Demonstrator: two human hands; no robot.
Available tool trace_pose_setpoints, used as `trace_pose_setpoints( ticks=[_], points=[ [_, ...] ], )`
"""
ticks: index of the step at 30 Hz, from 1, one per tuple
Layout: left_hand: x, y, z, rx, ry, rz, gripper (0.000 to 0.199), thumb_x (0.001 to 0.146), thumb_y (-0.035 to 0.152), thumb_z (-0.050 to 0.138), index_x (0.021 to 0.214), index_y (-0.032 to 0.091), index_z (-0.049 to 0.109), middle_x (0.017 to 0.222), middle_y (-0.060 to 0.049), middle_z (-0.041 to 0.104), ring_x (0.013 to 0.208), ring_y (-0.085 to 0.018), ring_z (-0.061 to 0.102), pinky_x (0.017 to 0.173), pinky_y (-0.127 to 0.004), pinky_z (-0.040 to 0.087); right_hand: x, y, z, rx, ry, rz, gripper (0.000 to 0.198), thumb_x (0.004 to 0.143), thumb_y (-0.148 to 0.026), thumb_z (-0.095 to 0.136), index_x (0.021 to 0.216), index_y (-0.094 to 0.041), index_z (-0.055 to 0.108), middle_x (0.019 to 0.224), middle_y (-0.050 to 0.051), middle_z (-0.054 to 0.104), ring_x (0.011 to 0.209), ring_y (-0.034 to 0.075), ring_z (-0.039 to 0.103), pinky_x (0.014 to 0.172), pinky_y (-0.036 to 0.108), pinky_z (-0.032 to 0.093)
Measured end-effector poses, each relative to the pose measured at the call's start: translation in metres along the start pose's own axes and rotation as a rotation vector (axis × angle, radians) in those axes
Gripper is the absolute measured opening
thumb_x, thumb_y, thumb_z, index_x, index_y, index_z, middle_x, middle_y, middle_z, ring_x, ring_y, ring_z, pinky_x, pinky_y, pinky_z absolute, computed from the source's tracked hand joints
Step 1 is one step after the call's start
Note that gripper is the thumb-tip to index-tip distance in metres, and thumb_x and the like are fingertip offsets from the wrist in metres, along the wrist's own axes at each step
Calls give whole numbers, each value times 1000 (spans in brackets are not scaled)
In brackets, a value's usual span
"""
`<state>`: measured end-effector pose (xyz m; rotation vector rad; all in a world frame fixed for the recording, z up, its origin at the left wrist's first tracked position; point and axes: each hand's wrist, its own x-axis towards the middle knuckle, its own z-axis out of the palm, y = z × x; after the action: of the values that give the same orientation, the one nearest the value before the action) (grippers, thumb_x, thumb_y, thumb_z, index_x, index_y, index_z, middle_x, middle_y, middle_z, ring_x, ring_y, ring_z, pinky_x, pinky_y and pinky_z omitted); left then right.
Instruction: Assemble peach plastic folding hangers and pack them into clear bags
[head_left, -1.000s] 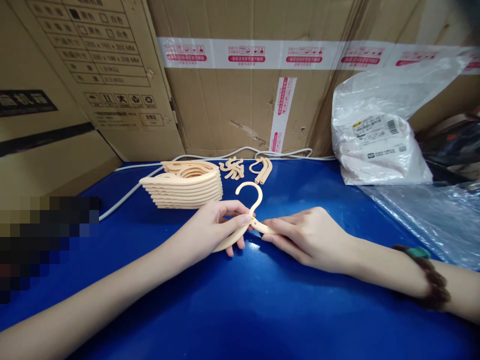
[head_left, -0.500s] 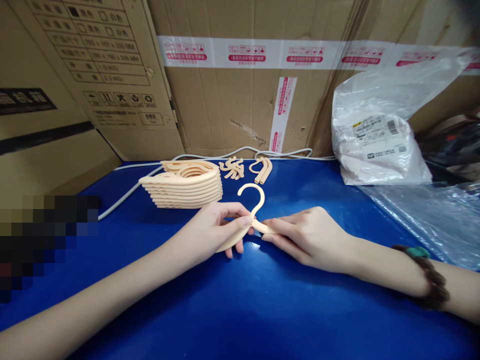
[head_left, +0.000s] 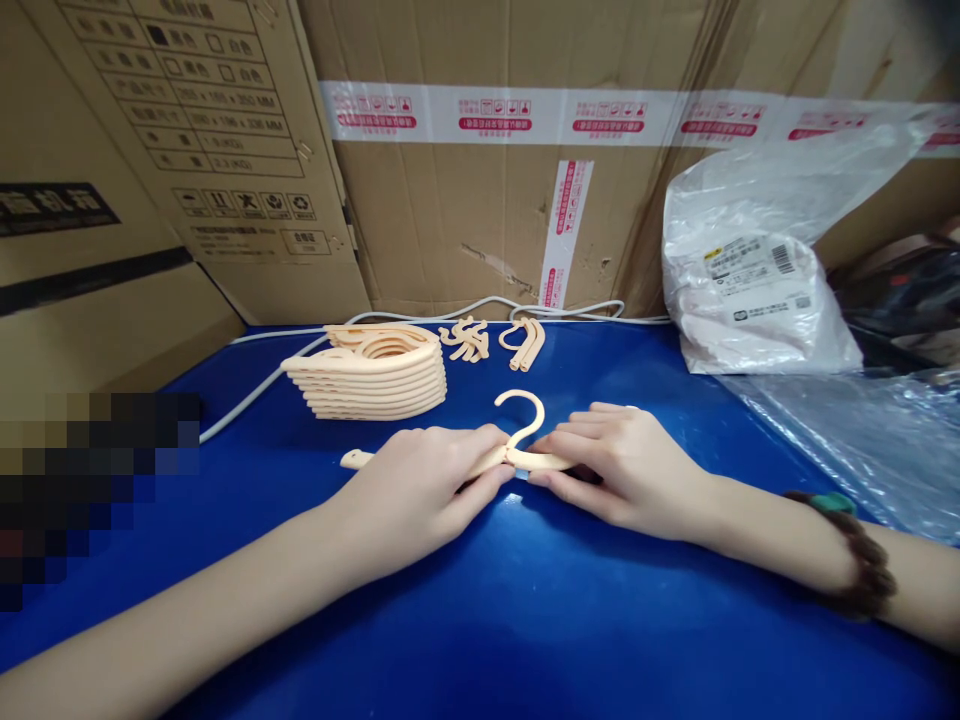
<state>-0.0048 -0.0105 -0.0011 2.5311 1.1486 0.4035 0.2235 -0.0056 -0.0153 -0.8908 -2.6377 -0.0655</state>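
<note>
A cream plastic clothes hanger (head_left: 534, 412) lies low over the blue table, its hook curving up and away from me. My left hand (head_left: 439, 475) is closed round its left arm, whose tip pokes out past the knuckles. Around the right arm, close beside the hook's base, my right hand (head_left: 619, 462) is closed too, thumb at the near side. The two hands' fingertips nearly meet at the hanger's middle joint. Much of both hanger arms is hidden under the fingers.
Behind my left hand stands a stack of cream hanger parts (head_left: 367, 378). Loose hooks (head_left: 466, 340) and curved pieces (head_left: 525, 345) lie beyond the hanger. A white cable (head_left: 259, 392) runs along the back. Cardboard boxes (head_left: 450, 220) wall the blue table (head_left: 495, 620); a plastic bag (head_left: 757, 280) stands right.
My left hand has turned over the hanger's left arm, and that arm has swung up level with the right one. The hook has shifted slightly right and nearer me.
</note>
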Motion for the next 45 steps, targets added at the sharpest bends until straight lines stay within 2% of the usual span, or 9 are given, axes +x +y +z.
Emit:
trace_pose_setpoints(
  ticks=[4, 8, 16, 20, 23, 26, 31, 37, 45],
  points=[
    [0, 0, 0, 108, -32, -14, 29, 98, 37, 38, 102, 21, 62, 83, -4, 70, 74, -20, 65, 62, -25, 39, 2, 2, -1, -19, 47, -1, 31, 98, -38, 44, 87, -17, 63, 75, 3, 63, 69, 16, 51, 64, 30, 32],
    [0, 1, -3, 161, -4, -26, 30, 99, 38, 35, 99, 20, 60, 81, -3, 69, 69, -19, 64, 58, -24, 35, 3, 4, -2, -33, 110, 8, 28, 98, -39, 45, 87, -17, 59, 83, 6, 62, 75, 18, 50, 69, 32, 37],
    [0, 0, -5, 188, 34, -45, 33, 100, 41, 34, 98, 20, 59, 78, -2, 67, 67, -18, 63, 56, -25, 30, 1, 6, -3, -71, 227, 23, 18, 95, -28, 50, 105, -15, 58, 108, 12, 60, 93, 22, 50, 82, 37, 42],
    [0, 0, -6, 186, 48, -64, 33, 100, 41, 34, 90, 19, 57, 74, -2, 65, 65, -18, 61, 55, -25, 29, 0, 6, -3, -138, 300, 28, 14, 93, -25, 53, 102, -17, 58, 102, 10, 61, 91, 22, 51, 78, 36, 40],
    [0, 1, -6, 178, 42, -76, 32, 100, 41, 35, 87, 19, 55, 74, -2, 64, 66, -18, 61, 56, -25, 28, 0, 5, -3, -115, 279, 10, 10, 94, -23, 51, 100, -18, 58, 85, 4, 64, 81, 20, 53, 75, 35, 37],
    [0, 0, -4, 165, 20, -68, 31, 100, 41, 34, 89, 19, 55, 76, -2, 65, 66, -18, 61, 56, -25, 28, 0, 4, -3, -40, 253, 4, 11, 94, -22, 51, 102, -18, 57, 78, 1, 63, 77, 17, 55, 76, 34, 36],
    [0, -1, -2, 186, 23, -31, 29, 100, 39, 34, 87, 20, 52, 73, 1, 64, 62, -16, 60, 53, -25, 25, 1, 5, -3, 26, 243, 21, 13, 94, -22, 53, 104, -16, 58, 79, 0, 63, 78, 16, 57, 76, 32, 35],
    [-1, -3, 4, 229, 107, 72, 24, 99, 34, 40, 83, 20, 50, 64, 4, 58, 52, -14, 54, 50, -24, 23, 1, 5, -3, 50, 241, 18, 13, 94, -21, 54, 104, -15, 59, 80, 0, 63, 78, 15, 57, 78, 32, 35],
    [-2, -2, 3, 279, 125, 104, 23, 100, 33, 39, 89, 20, 54, 68, 3, 63, 53, -14, 58, 49, -24, 27, 2, 6, -1, 53, 167, 35, 22, 97, -26, 49, 113, -15, 60, 89, 3, 68, 84, 17, 57, 82, 35, 34]
  ],
)
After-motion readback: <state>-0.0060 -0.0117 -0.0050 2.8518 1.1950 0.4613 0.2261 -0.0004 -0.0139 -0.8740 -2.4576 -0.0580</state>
